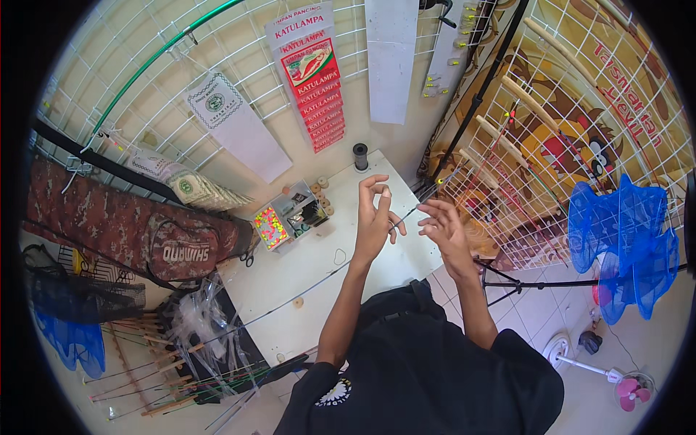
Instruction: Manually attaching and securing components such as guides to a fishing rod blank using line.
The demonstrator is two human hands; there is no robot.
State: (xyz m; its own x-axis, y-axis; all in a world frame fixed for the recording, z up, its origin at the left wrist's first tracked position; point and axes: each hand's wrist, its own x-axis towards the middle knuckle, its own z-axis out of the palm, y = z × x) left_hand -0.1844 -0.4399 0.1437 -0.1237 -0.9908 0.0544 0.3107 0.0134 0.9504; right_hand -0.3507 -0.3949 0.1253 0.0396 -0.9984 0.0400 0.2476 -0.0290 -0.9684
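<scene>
Above the white table (286, 308), a thin dark fishing rod (408, 215) slants between my hands. My left hand (373, 221) is closed, its lower fingers curled around the rod, while its thumb and forefinger bend together higher up; anything between those two is too small to make out. My right hand (446, 232) has its fingertips at the rod, closed on it, its other fingers loosely bent. A thin shaft runs on from my left hand toward the lower left, across the table. A dark spool (360, 157) stands upright at the table's back edge, beyond my left hand.
A divided box (293, 216) with bright beads sits at the back left, beside several cork rings (323, 197). Scissors (248, 257) lie near a camouflage rod bag (167, 239). A single ring (298, 302) rests on the table. Blue nets (623, 243) hang at right.
</scene>
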